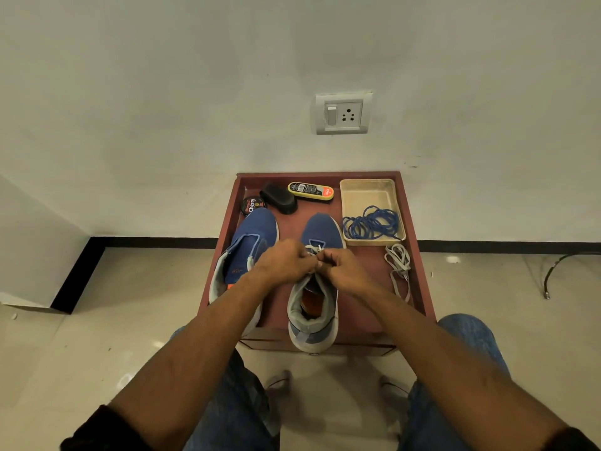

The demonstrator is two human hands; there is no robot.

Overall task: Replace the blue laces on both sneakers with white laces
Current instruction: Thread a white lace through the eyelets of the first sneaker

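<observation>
Two blue sneakers stand on a small red-brown table (419, 255). The left sneaker (250, 242) has no lace in it. The right sneaker (320, 232) carries a white lace (314, 248) through its front eyelets. My left hand (284, 260) and my right hand (341, 266) meet over that sneaker's tongue, and each pinches part of the white lace with curled fingers. A coil of blue laces (372, 222) lies in a beige tray (367, 190) at the back right. A second white lace (398, 262) lies loose on the table, right of the right sneaker.
At the table's back left sit a round polish tin (252, 205), a black brush (279, 198) and a yellow-edged sponge case (310, 191). The table stands against a white wall with a socket (343, 113). A black cable (559, 268) lies on the floor at right.
</observation>
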